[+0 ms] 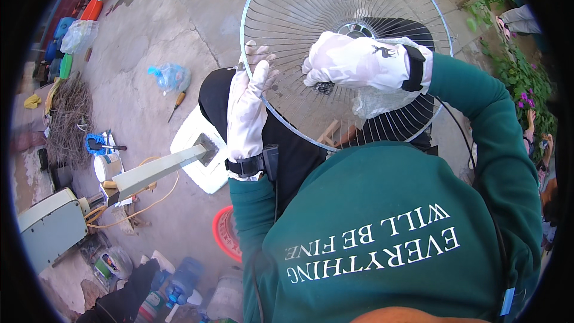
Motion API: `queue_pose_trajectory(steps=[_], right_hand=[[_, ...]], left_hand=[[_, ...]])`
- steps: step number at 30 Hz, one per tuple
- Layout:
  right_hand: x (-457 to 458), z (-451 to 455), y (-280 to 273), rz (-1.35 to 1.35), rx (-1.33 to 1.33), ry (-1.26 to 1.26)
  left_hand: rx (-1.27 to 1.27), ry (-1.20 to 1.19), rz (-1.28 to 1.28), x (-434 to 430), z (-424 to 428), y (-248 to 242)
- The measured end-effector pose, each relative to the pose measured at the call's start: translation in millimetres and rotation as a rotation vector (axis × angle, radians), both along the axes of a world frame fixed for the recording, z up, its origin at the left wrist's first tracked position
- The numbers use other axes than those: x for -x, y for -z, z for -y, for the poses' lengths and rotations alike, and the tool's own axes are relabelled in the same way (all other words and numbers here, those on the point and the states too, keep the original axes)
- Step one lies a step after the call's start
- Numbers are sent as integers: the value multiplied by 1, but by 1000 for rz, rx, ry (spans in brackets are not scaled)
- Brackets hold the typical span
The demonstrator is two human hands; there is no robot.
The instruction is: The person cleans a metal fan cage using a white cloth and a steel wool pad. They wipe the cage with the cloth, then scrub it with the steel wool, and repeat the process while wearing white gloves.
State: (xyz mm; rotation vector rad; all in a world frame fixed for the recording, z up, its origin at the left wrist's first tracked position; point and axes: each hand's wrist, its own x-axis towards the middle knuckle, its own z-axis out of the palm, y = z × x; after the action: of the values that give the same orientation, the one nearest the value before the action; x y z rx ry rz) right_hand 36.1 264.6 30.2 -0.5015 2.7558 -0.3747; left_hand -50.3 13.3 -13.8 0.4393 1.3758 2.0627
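A round wire fan guard [256,5] with a pale blue rim rests over my lap. My gloved left hand [256,76] is at its left rim, the thumb on one side and the fingers spread behind the wires. My gloved right hand [345,60] lies over the guard just below its hub ring [355,29], its fingers closed on a dark metallic scouring pad [323,87]. A pale translucent plastic or cloth piece [379,101] shows under the right hand, partly hidden by it.
Left of me stands the fan's grey post [157,168] with its white base [197,157]. A screwdriver [177,105] and a blue plastic bag [170,77] lie on the concrete. A red basin [228,233] sits beside my left sleeve. Plants [524,67] and other people are at the right.
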Motion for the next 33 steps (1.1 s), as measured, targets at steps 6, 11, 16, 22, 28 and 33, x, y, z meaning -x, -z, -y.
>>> queue_pose_trajectory(steps=[6, 11, 16, 22, 28, 33], right_hand=[[17, 35, -1, -266, 92, -100], [9, -12, -8, -19, 56, -137], [30, -39, -30, -448, 275, -61], [78, -8, -22, -601, 115, 114], [42, -23, 1, -355, -120, 2], [49, -51, -10, -206, 308, 212]], left_hand=[[-2, 43, -28, -2, 3, -3], [-40, -3, -71, -7, 5, -4], [-105, -19, -50, -4, 1, -5], [-72, -22, -82, -6, 3, -9], [-73, -11, -74, -8, 9, -12], [-77, -13, -74, -9, 9, -14]])
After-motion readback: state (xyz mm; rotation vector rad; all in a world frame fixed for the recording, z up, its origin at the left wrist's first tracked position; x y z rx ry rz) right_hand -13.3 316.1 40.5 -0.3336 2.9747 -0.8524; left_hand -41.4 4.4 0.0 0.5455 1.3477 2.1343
